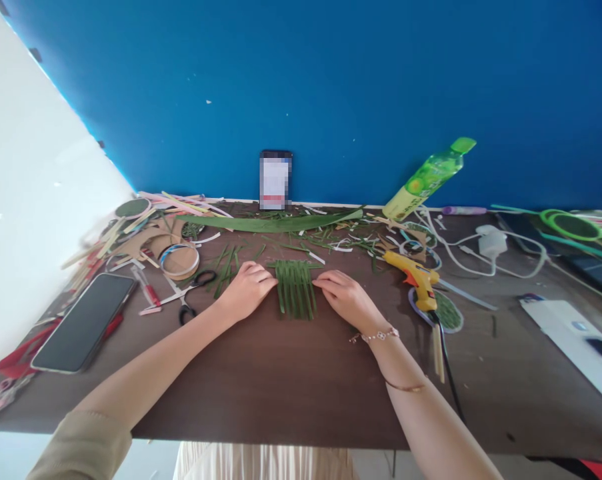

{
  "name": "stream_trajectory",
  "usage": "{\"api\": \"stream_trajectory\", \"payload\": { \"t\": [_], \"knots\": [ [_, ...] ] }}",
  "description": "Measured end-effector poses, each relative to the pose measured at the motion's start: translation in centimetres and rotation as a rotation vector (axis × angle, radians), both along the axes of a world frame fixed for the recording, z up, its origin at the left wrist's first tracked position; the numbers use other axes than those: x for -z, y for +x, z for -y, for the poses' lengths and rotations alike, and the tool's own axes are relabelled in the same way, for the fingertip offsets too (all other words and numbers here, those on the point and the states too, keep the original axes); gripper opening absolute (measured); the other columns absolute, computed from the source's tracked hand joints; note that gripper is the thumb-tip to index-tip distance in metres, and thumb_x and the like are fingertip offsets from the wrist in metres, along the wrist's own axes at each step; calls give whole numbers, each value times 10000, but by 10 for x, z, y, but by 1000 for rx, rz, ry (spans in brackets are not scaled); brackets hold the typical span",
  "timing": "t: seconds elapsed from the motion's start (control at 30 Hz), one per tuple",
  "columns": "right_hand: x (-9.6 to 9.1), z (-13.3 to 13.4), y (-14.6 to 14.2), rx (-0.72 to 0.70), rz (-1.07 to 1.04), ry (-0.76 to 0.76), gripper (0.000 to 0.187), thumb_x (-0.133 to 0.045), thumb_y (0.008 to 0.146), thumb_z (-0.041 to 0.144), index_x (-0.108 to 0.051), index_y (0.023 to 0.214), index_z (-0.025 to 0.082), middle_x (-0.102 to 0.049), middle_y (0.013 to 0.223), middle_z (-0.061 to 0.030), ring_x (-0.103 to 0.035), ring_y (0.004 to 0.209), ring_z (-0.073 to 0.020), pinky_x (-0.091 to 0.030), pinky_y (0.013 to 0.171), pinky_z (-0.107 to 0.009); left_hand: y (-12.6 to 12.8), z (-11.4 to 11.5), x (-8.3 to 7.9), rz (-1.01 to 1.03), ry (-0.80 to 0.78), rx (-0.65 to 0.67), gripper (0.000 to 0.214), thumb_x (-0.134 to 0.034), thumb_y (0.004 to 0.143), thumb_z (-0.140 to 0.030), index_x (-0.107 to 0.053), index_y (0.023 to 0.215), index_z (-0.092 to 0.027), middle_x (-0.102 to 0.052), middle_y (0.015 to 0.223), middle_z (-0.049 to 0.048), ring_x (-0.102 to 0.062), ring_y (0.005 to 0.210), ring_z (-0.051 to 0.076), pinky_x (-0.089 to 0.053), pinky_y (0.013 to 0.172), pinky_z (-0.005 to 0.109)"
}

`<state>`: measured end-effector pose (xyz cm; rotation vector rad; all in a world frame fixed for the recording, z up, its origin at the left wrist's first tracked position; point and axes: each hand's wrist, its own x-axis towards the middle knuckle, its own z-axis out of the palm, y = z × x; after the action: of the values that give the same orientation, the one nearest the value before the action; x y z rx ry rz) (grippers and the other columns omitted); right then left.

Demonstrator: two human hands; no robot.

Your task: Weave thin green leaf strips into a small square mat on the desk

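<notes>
Between my hands on the dark table lies a small mat of woven green leaf strips (295,293), its upper part crossed by strips and its lower ends hanging loose side by side. My left hand (248,288) pinches the mat's left edge, near the end of a crosswise strip. At the opposite edge, the fingertips of my right hand (345,297) are closed on the right end of a strip. Loose cut leaf strips (225,267) lie just beyond my left hand. A long green leaf (281,224) stretches across the table behind the mat.
Scissors (187,308), a tape roll (179,259) and a phone (85,323) lie to the left. Another phone (275,180) stands against the blue wall. On the right are a yellow glue gun (413,272), a leaning green bottle (428,180) and a white charger with cable (491,241).
</notes>
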<state>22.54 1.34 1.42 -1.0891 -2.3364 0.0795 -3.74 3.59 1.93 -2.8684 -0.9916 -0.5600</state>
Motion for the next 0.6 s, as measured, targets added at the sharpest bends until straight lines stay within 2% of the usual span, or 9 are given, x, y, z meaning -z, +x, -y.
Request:
{"api": "stream_trajectory", "payload": {
  "t": [0.1,0.23,0.4,0.6],
  "knots": [
    [0,0,1,-1,-6,-3,257,-423,867,57,-648,914,171,-640,890,-71,-582,856,-178,-517,773,-335,-1,1,0,-86,146,1,202,-477,879,-81,-655,906,-173,-684,866,37,-570,847,170,-335,932,385],
    [-1,-1,-1,-7,50,6,277,-408,876,64,-659,893,180,-631,887,-76,-572,836,-180,-509,764,-353,1,1,-1,-113,265,-23,219,-476,863,-66,-662,853,-179,-665,1026,56,-562,891,180,-315,941,403],
    [-2,-3,-3,-2,113,34,302,-396,876,63,-671,916,180,-627,906,-87,-569,842,-192,-497,769,-376,1,0,-6,-184,325,-17,253,-441,889,-61,-659,831,-177,-654,829,41,-550,849,177,-337,919,396],
    [2,-8,-1,-1,126,33,298,-395,875,55,-670,933,156,-634,918,-96,-572,862,-204,-486,777,-373,3,-1,-8,-255,393,22,252,-444,881,-61,-661,797,-158,-620,741,40,-533,794,177,-370,911,400]
  ]
}}
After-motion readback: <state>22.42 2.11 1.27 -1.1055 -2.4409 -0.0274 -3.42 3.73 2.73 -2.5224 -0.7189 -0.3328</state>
